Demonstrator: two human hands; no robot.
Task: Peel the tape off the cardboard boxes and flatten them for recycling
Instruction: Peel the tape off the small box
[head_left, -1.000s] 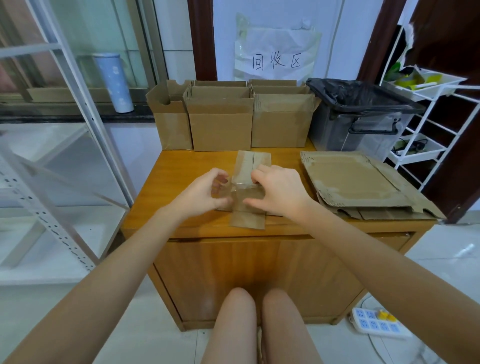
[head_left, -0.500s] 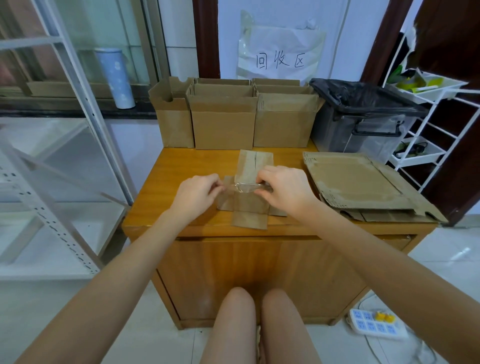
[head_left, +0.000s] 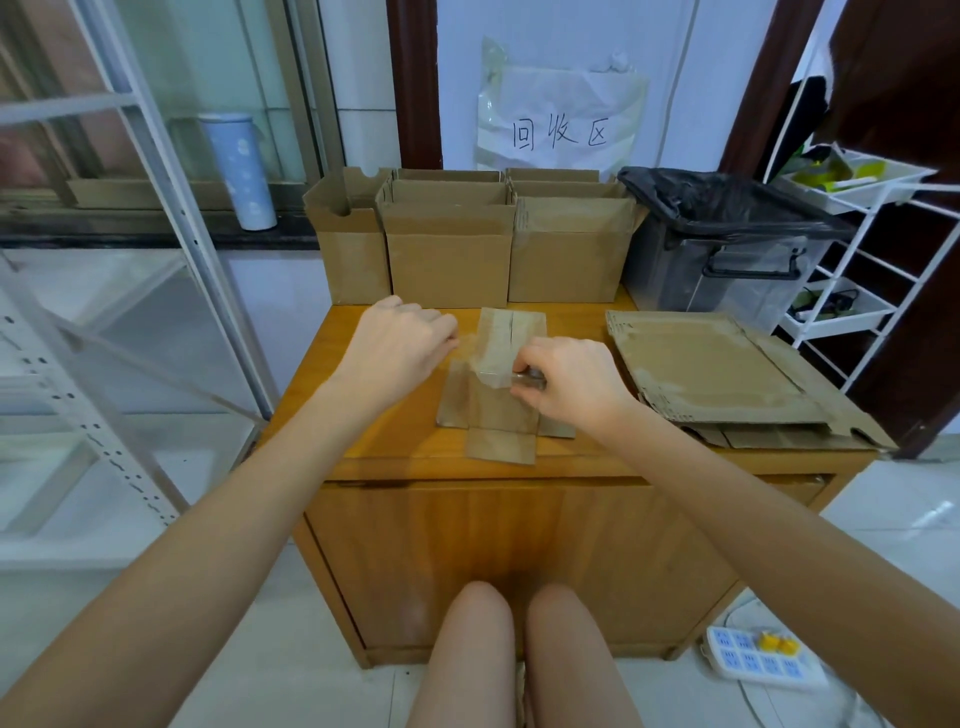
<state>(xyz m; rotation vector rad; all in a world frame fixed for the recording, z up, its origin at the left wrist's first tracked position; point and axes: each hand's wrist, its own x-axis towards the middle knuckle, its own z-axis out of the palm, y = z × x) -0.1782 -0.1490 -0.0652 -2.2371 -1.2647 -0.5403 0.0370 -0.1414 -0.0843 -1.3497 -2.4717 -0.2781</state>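
A small flattened cardboard box (head_left: 501, 415) lies at the middle of the wooden table (head_left: 395, 441). A strip of clear tape (head_left: 475, 358) stretches above it between my two hands. My left hand (head_left: 400, 345) pinches the tape's left end, lifted up and to the left of the box. My right hand (head_left: 566, 382) pinches the tape's right end with curled fingers, low over the box's right side. Three open cardboard boxes (head_left: 449, 249) stand in a row at the table's back edge.
A stack of flattened cardboard (head_left: 722, 374) lies on the table's right side. A bin with a black bag (head_left: 727, 244) stands behind it, and a white wire rack (head_left: 857, 249) at far right. A white metal shelf frame (head_left: 156, 260) stands left. A power strip (head_left: 763, 657) lies on the floor.
My left hand has pulled the tape's end away to the upper left, so the strip has come up off the box. My right hand stayed over the box's right side.
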